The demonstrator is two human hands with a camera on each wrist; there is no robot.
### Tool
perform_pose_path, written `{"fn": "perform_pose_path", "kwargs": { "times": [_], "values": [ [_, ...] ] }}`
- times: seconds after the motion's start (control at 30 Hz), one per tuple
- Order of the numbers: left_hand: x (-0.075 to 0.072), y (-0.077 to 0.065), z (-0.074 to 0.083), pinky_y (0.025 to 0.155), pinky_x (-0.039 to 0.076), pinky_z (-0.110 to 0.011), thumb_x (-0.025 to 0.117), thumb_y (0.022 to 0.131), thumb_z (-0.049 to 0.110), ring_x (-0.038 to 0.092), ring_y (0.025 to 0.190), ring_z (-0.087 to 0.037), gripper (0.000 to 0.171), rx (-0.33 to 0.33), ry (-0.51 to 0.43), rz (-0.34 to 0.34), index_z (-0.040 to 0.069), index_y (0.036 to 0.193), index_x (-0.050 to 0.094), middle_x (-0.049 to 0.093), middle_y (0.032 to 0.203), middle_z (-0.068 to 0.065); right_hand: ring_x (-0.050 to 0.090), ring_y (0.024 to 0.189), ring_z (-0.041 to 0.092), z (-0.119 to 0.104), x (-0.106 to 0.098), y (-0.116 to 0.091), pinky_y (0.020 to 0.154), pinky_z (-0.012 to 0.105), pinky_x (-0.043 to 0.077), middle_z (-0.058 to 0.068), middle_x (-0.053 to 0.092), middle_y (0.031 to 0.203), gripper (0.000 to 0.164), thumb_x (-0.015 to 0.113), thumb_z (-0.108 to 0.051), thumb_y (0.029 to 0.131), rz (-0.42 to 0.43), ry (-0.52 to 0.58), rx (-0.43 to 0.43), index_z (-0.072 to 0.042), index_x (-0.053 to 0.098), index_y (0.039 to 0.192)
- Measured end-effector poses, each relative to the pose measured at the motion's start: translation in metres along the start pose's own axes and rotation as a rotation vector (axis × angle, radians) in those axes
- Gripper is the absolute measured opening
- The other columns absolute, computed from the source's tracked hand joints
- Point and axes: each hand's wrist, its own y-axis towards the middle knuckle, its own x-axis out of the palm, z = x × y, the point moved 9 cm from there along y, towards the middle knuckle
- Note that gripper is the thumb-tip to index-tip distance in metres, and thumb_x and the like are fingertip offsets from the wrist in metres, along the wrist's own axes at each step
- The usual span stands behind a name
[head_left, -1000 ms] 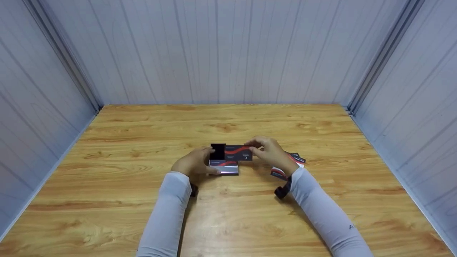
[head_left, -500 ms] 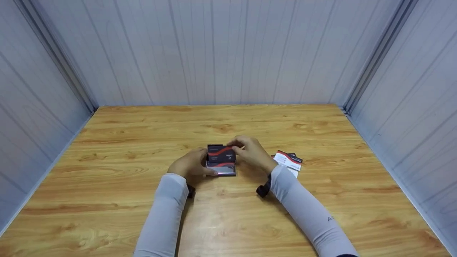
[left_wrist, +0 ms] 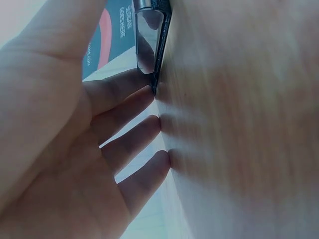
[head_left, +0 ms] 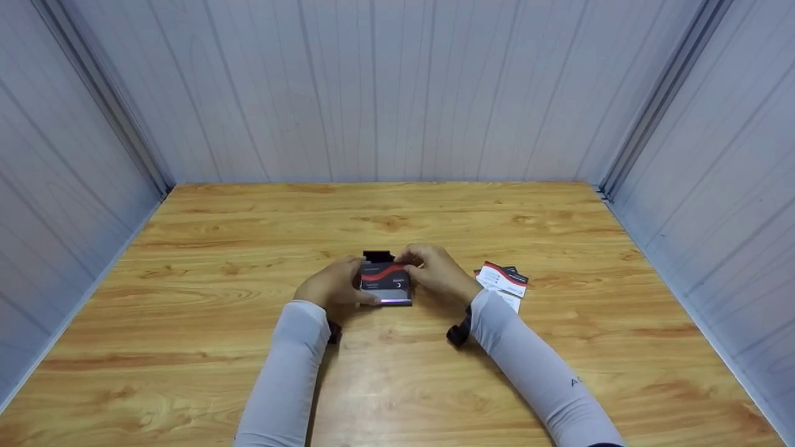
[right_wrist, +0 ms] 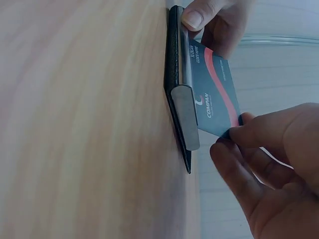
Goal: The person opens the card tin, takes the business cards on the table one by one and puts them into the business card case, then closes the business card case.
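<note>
A black business card case with a shiny metal front stands with its lid open on the table. My left hand holds its left side, the thumb on the metal edge; in the left wrist view the other fingertips rest at the tabletop. My right hand pinches the far right corner of a dark business card with a red wave stripe. In the right wrist view the card slants up, its lower part hidden behind the metal front. The open lid shows behind the card.
Several loose business cards, white and dark with red stripes, lie fanned on the wooden table to the right of my right hand. Pale panelled walls enclose the table at the back and both sides.
My right hand has moved left, bringing the card from beside the case to over it, then a little toward me, down into the case. My left hand has stayed at the case.
</note>
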Motion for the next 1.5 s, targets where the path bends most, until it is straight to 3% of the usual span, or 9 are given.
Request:
{"fn": "perform_pose_path", "kwargs": {
  "times": [0.37,0.53,0.77,1.0,1.2,1.5],
  "values": [
    [0.001,0.0,0.002,0.113,0.033,-0.043,0.085,0.08,0.044,0.043,0.134,-0.025,0.094,0.007,0.035,-0.019,0.008,0.153,0.04,0.045,0.15,-0.009,0.064,0.1,0.017,0.0,0.003,-0.003,0.086,0.036,0.052,0.005,0.071,0.104,0.019,0.062,-0.002,0.097,-0.089,-0.039,-0.021,-0.006,0.071,0.113],
    [0.002,-0.001,0.003,0.117,0.028,-0.047,0.082,0.082,0.047,0.031,0.145,-0.03,0.096,0.013,0.066,-0.038,0.008,0.156,0.035,0.034,0.158,-0.013,0.064,0.106,0.019,0.0,0.009,-0.005,0.092,0.037,0.052,0.005,0.071,0.11,0.019,0.062,-0.002,0.098,-0.15,-0.077,-0.037,-0.006,0.07,0.115],
    [0.002,-0.002,0.004,0.112,0.035,-0.048,0.081,0.084,0.046,0.041,0.138,-0.029,0.094,0.034,0.053,-0.042,0.01,0.157,0.034,0.042,0.153,-0.012,0.064,0.111,0.019,0.001,0.018,-0.007,0.099,0.036,0.048,0.005,0.071,0.114,0.02,0.062,-0.004,0.098,-0.23,-0.107,-0.038,-0.006,0.07,0.117],
    [0.003,-0.002,0.003,0.113,0.034,-0.048,0.081,0.084,0.046,0.038,0.141,-0.03,0.093,0.03,0.054,-0.041,0.01,0.156,0.035,0.039,0.156,-0.012,0.063,0.108,0.023,-0.002,0.02,-0.007,0.095,0.039,0.05,0.008,0.07,0.111,0.02,0.062,-0.004,0.098,-0.239,-0.142,-0.062,-0.004,0.071,0.116],
    [0.002,-0.002,0.004,0.114,0.033,-0.047,0.081,0.084,0.046,0.037,0.142,-0.029,0.093,0.043,0.071,-0.031,0.009,0.156,0.036,0.039,0.156,-0.012,0.059,0.113,0.025,-0.004,0.022,-0.008,0.096,0.041,0.048,0.01,0.065,0.119,0.024,0.059,-0.008,0.1,-0.279,-0.22,-0.095,-0.004,0.072,0.12],
    [0.001,-0.002,0.004,0.114,0.032,-0.047,0.081,0.083,0.046,0.036,0.142,-0.03,0.092,0.044,0.069,-0.029,0.009,0.155,0.037,0.038,0.156,-0.012,0.056,0.109,0.025,-0.007,0.025,-0.012,0.095,0.041,0.047,0.013,0.06,0.119,0.028,0.056,-0.008,0.101,-0.31,-0.232,-0.124,-0.003,0.068,0.126]
  ]
}}
